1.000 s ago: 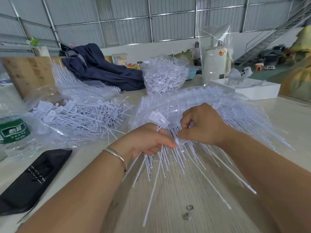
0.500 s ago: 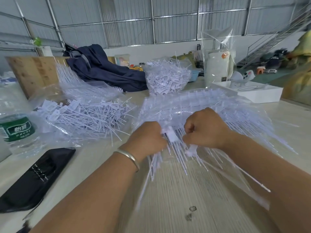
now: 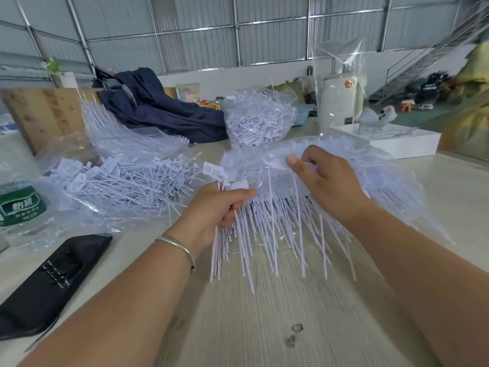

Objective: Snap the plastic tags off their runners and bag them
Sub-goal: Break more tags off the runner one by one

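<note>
At centre table, my left hand [image 3: 222, 207] is curled tight around a bunch of loose tags [image 3: 232, 245], stems hanging toward me, while my right hand [image 3: 325, 186] pinches the runner [image 3: 277, 165] with thumb against fingers. Risk: an overfull left fist may drop tags onto the table [image 3: 264, 327] short of the bag [image 3: 111, 181] at left. Twisting the runner unevenly could snap stems rather than joints.

Both forearms are bare, without sleeves; a thin silver bangle [image 3: 176, 246] circles the left wrist, toward seven o'clock.
</note>
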The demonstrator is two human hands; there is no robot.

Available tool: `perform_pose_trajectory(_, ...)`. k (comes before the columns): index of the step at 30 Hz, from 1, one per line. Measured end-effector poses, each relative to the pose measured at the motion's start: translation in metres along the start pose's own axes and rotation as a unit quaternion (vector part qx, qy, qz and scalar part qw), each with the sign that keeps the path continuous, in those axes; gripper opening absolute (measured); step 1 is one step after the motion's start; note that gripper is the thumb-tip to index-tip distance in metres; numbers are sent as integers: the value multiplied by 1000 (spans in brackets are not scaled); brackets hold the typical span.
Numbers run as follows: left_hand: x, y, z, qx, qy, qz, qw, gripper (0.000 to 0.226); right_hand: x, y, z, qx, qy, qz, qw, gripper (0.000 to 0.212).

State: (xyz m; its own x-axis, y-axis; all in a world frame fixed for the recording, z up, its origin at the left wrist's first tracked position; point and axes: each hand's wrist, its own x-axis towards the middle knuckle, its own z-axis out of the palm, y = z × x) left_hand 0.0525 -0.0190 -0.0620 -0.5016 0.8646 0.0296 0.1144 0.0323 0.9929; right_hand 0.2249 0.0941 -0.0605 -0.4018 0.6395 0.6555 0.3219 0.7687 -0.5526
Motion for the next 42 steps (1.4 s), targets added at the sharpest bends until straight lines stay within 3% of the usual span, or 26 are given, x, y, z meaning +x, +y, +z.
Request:
perform_pose_trajectory(5,-1,-2,5,-17,13,-22,1000,15,-6,-10,7,0,-79,-20,997,41)
perform_pose_trajectory(9,-2,-3,10,-71,-28,-66,995,29,-9,-9,8,14,-118,-3,993,39)
perform_pose_trajectory(13,-1,0,8,-115,-79,-99,985,42,-9,-7,5,26,-135,16,990,23)
perform_pose_trajectory(20,-2,-3,7,-65,-68,-54,994,18,-9,-6,9,-53,-152,-23,987,18)
perform_pose_trajectory(25,0,-2,2,-107,-66,-82,989,12,-6,-2,11,-115,-133,15,984,38)
perform_pose_trajectory(27,0,-1,1,-135,-88,-85,983,13,-4,-1,9,-83,-113,44,989,42)
perform_pose_trajectory(29,-1,0,0,-180,-122,-84,972,21,-2,-3,4,28,-105,78,991,44)
perform_pose_trajectory(33,-5,3,0,-275,-200,-77,937,25,-2,-14,-1,228,-137,89,960,44)
perform_pose_trajectory(36,-10,3,4,-287,-274,-77,915,19,-5,-23,-2,273,-198,87,937,45)
perform_pose_trajectory(39,-11,-4,7,-294,-329,-101,892,48,-9,-30,-1,293,-254,87,918,36)
perform_pose_trajectory(42,-12,-7,7,-293,-348,-111,884,57,-12,-32,-1,314,-273,82,905,26)
